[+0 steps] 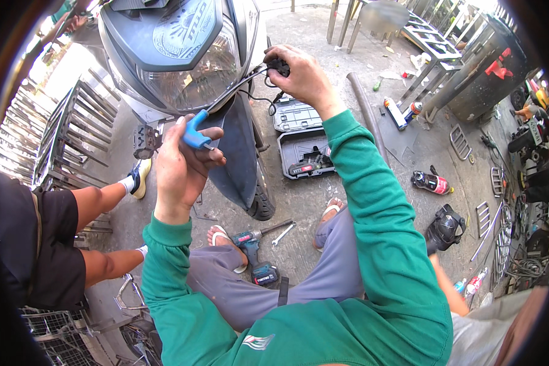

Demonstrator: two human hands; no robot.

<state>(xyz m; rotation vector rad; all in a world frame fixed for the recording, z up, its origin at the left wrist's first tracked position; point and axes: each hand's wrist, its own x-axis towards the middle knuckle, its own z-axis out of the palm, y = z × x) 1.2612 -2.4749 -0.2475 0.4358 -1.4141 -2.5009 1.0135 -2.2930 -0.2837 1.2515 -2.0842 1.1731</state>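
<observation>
My left hand (180, 161) is wrapped round the blue handle of a T-handle hex key (194, 134). Its thin metal shaft runs up and right across the headlight toward the small black part (279, 67) in my right hand (305, 79). Those right fingers pinch the part beside the headlight, with a thin black cable (259, 97) looping below. Whether the shaft's tip touches the part is hard to see. Before me stands a motorcycle (165, 36) with its clear headlight (192, 79), dark front mudguard (235, 158) and front tyre.
An open tool case (302, 152) lies right of the wheel. By my feet are a cordless impact wrench (253, 253) and a spanner (283, 234). Farther right are a bottle (432, 182), spray cans (402, 113) and a black bag-like object (446, 229). People stand close on both sides.
</observation>
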